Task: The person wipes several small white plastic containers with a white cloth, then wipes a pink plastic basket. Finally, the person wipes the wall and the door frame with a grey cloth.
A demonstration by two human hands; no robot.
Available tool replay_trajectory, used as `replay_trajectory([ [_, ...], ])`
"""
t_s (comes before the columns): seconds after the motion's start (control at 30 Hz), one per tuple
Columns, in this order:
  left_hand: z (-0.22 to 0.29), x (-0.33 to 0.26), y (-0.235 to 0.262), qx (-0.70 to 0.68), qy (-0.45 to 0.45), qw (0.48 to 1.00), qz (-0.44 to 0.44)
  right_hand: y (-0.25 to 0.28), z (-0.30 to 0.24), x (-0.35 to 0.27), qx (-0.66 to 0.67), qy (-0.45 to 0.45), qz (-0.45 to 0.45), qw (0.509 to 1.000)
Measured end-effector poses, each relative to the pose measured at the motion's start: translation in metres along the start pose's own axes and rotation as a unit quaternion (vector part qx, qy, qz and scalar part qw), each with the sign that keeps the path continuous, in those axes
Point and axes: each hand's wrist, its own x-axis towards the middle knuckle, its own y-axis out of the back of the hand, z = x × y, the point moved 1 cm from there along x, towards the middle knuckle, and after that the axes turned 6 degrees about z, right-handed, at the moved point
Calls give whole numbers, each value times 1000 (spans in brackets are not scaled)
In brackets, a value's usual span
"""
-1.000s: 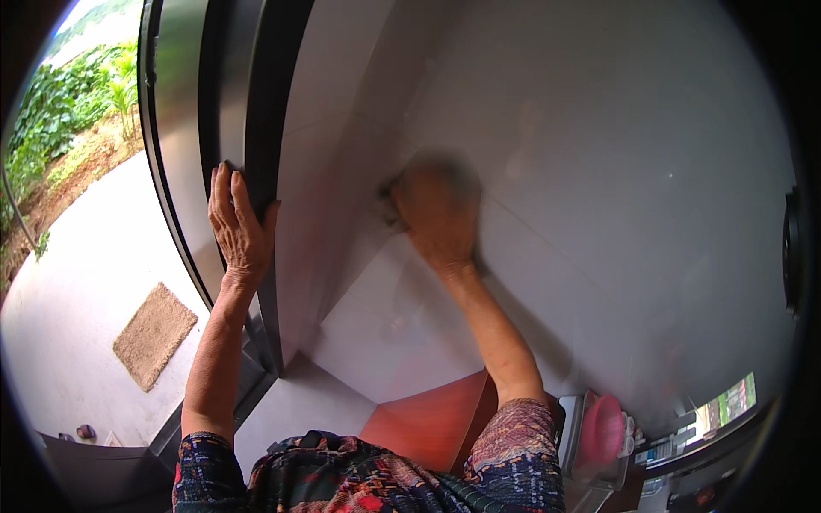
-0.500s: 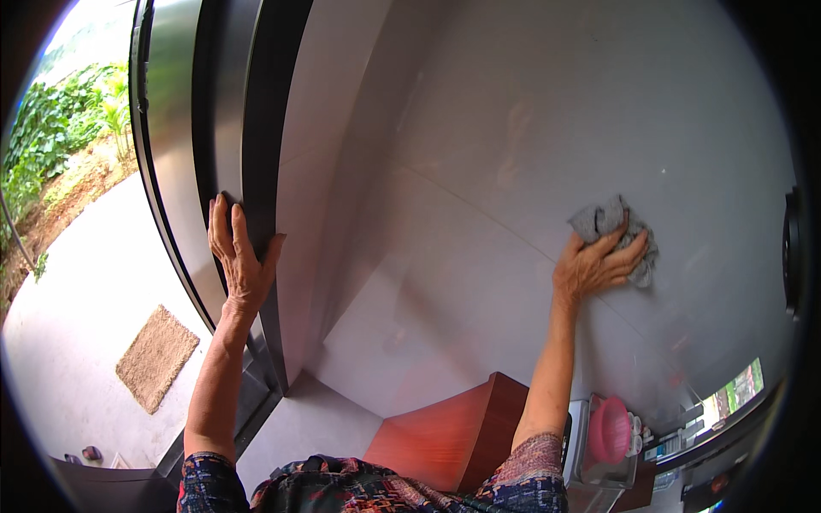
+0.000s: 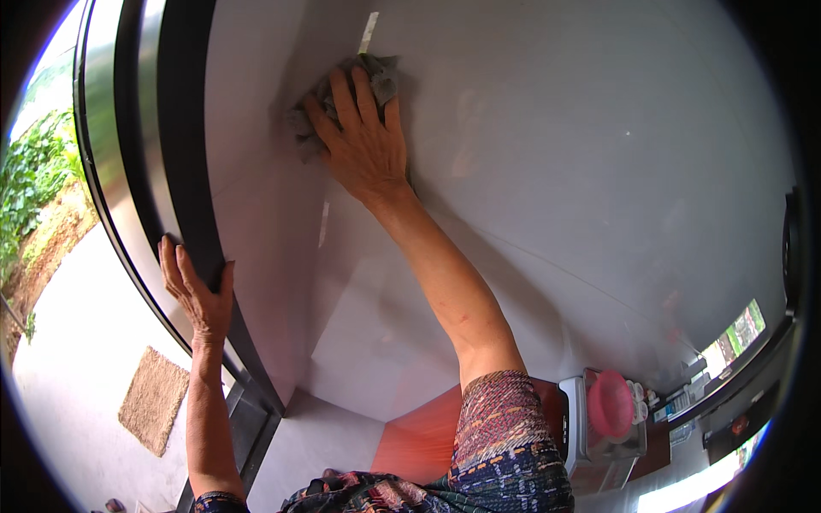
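Observation:
With fingers spread, my right hand (image 3: 368, 145) presses a crumpled grey cloth (image 3: 383, 79) against the glossy pale grey wall (image 3: 547, 154), high up and left of centre. Parts of the cloth stick out around the fingertips and beside the thumb side. My left hand (image 3: 197, 295) rests on the dark metal door frame (image 3: 190, 197), its fingers stretched out and holding nothing.
Past the door frame, a tan mat (image 3: 154, 400) lies on the pale ground outside, with green plants (image 3: 38, 167) beyond. Below my right arm stands a reddish wooden piece of furniture (image 3: 419, 436). A pink basin (image 3: 611, 403) sits by a clear container at the lower right.
My right hand has swept the cloth across the wall from the right to the upper left. The left hand stays on the door frame, appearing lower and further left as the view shifts.

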Motion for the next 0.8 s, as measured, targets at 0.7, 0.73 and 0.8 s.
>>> replay_trajectory([
  [0.7,2,-1,-1,31,14,999,-8,213,195,-144,-325,-216,69,918],
  [0.73,2,0,-1,28,9,1000,-6,210,196,-141,-317,-213,74,921],
  [0.8,5,-1,-1,37,7,999,2,206,193,-134,-303,-211,83,925],
])
